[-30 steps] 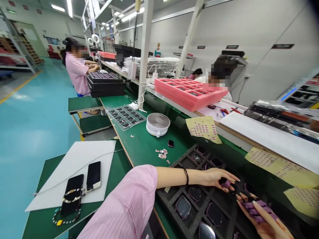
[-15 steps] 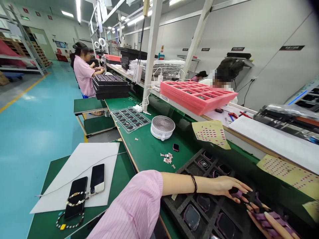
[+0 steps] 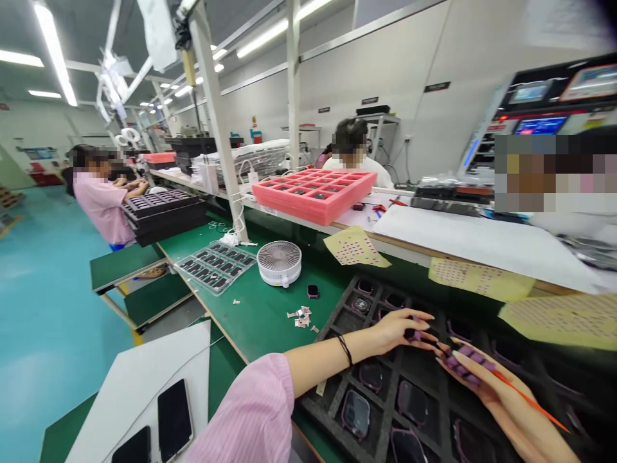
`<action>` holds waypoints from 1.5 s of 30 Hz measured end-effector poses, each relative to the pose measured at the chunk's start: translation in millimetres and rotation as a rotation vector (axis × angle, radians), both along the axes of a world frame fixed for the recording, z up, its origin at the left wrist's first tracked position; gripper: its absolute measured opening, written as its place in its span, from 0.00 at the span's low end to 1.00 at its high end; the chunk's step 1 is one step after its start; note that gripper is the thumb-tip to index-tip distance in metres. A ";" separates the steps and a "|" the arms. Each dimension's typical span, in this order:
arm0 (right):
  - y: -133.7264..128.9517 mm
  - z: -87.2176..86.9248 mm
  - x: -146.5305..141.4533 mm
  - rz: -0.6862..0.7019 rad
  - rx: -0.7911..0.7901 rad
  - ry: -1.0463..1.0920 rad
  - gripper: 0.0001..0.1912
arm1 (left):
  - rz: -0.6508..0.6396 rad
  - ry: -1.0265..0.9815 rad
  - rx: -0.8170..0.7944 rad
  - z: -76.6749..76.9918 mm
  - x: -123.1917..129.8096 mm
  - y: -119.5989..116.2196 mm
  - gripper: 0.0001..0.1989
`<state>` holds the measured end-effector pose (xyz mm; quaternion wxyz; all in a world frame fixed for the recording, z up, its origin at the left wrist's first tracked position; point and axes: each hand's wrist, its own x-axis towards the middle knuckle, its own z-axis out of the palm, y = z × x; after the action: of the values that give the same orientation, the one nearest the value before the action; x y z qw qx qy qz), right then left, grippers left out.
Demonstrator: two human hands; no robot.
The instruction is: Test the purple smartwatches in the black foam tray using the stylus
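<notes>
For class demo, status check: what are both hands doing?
Left hand pinching purple piece. Right hand holding orange stick, purple strip on fingers. Black foam tray below. Nothing blocking.

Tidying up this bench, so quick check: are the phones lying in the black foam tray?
No, the phones lie on a white sheet, off to the left of the black foam tray.

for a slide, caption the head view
Left hand over a black foam tray, right hand holding a thin orange stick

pink striped sleeve [image 3: 241, 411], black bracelet [image 3: 344, 349], purple finger cots [image 3: 465, 361]
</notes>
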<state>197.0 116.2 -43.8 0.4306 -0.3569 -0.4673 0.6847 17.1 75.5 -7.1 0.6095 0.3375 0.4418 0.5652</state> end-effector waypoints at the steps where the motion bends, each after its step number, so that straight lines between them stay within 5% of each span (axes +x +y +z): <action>1: -2.6 5.5 -1.8 0.011 -0.032 0.011 0.23 | 0.027 0.102 0.035 3.2 -0.3 -1.3 0.15; 7: -16.3 32.0 -7.6 0.060 -0.054 0.028 0.26 | 0.107 0.373 0.193 19.5 -17.0 -13.4 0.20; 11: -27.4 42.2 -9.1 0.094 -0.023 0.009 0.26 | 0.126 0.554 0.287 26.1 -39.7 -45.4 0.21; 14: -35.7 46.1 -12.8 0.141 0.016 -0.033 0.27 | 0.109 0.913 0.367 24.8 -55.8 -71.8 0.21; 21: -46.7 45.0 -21.0 0.206 0.093 -0.029 0.25 | 0.158 1.261 0.158 15.8 -70.9 -84.5 0.20; 35: -48.1 42.3 -23.6 0.244 0.083 -0.007 0.25 | 0.050 1.517 0.165 4.7 -68.8 -79.2 0.23; 41: -47.0 41.1 -21.0 0.329 0.044 -0.011 0.24 | -0.249 1.330 0.660 35.7 -36.3 -85.0 0.29; 45: -46.2 40.7 -17.8 0.434 0.056 0.029 0.22 | -0.342 1.181 0.758 40.8 -19.1 -74.3 0.28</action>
<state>179.2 70.0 -3.2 0.2896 -0.2262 -0.5458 0.7530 -2.1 1.2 33.7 0.1899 0.8393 0.4122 0.2994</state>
